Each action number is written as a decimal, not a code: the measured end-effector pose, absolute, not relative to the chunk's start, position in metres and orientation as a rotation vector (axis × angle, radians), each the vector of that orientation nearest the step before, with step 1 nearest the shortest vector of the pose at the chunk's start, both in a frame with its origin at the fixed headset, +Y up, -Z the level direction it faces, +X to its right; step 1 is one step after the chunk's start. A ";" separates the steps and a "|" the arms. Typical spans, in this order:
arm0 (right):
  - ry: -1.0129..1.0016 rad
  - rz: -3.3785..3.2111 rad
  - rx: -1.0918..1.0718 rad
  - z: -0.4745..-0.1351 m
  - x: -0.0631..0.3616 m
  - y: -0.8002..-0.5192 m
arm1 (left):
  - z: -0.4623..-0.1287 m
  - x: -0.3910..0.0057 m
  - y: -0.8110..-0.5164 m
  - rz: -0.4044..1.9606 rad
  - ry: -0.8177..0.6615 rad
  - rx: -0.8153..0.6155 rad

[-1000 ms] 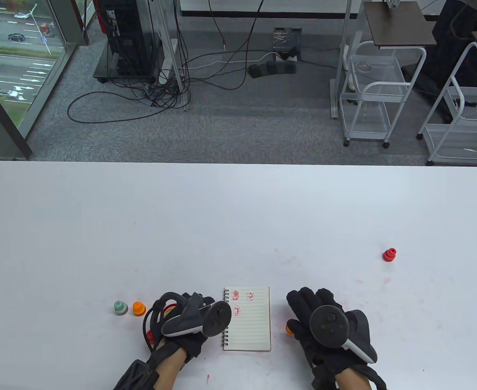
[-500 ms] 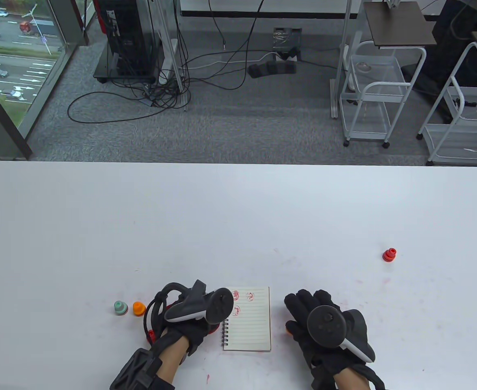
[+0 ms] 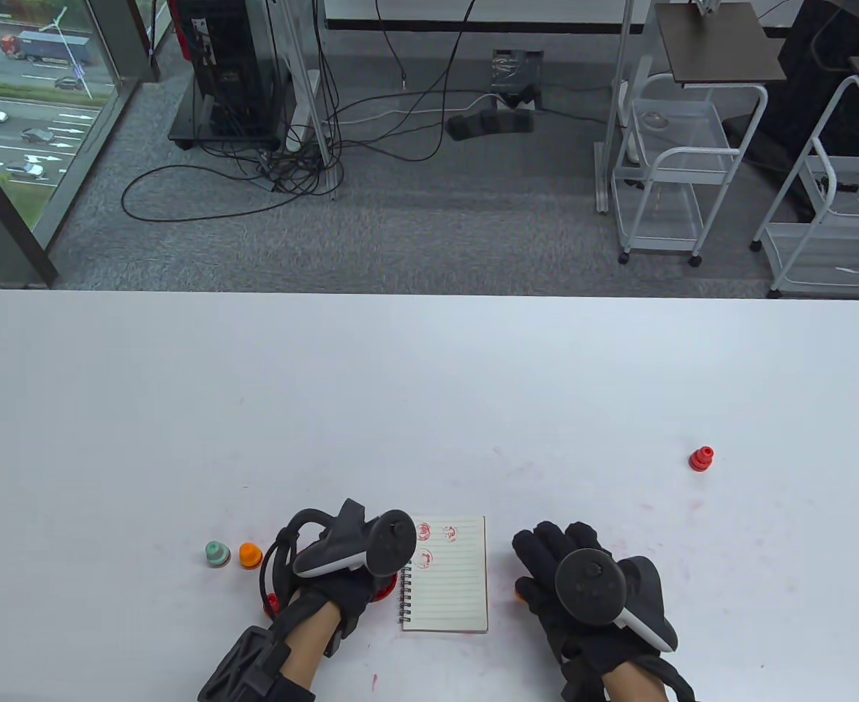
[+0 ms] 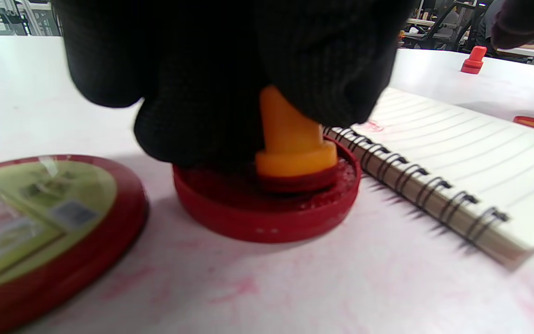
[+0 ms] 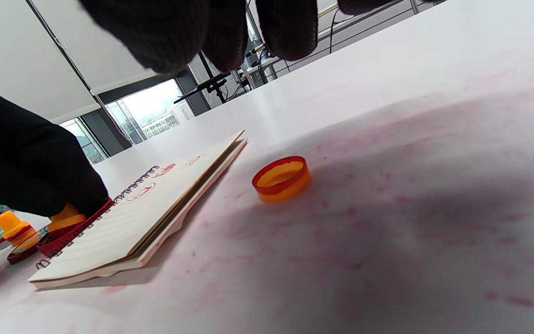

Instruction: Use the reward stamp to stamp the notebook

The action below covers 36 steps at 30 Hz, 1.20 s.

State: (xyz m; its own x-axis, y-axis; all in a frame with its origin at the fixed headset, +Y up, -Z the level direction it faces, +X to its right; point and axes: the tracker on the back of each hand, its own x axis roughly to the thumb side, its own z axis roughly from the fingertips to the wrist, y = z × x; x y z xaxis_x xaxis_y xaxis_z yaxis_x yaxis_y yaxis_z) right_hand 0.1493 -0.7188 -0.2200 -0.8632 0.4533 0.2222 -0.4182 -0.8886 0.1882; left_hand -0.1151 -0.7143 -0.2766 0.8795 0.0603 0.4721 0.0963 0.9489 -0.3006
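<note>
Now left hand (image 4: 230, 69) lowered, orange stamp (image 4: 292, 144) pressing ink pad (image 4: 267, 208) (notebook (image 3: 449, 578) unmoved)

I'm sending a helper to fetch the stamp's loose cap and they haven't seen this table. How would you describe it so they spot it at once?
Find the spiral notebook at the table's near edge. On the side away from its spiral, under the right hand, lies the cap. It is a low open orange ring with a red rim; the stamps nearby all have handles.

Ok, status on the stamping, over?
Left hand grips orange stamp, pressing it into red ink pad. Right hand open, idle beside notebook. Page unobstructed, three prints on it.
</note>
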 end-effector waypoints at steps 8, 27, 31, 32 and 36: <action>0.186 2.649 0.362 -0.220 0.150 -0.719 | -0.276 -0.114 -0.715 -0.026 -0.496 -0.355; 0.152 2.630 0.356 -0.220 0.153 -0.717 | -0.263 -0.105 -0.684 -0.074 -0.527 -0.224; 0.147 2.627 0.360 -0.220 0.153 -0.716 | -0.263 -0.098 -0.679 -0.050 -0.547 -0.214; 0.144 2.625 0.360 -0.220 0.153 -0.716 | -0.264 -0.095 -0.677 -0.043 -0.553 -0.215; 0.132 2.618 0.360 -0.220 0.154 -0.715 | -0.267 -0.081 -0.676 -0.037 -0.580 -0.208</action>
State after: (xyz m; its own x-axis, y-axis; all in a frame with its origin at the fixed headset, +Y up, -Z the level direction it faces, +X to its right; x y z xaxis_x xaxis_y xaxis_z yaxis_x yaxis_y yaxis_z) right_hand 0.1537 -0.7148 -0.2199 -0.8449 0.4831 0.2295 -0.4576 -0.8751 0.1576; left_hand -0.0810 -0.6764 -0.2666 0.8362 0.0239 0.5479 0.0929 0.9784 -0.1844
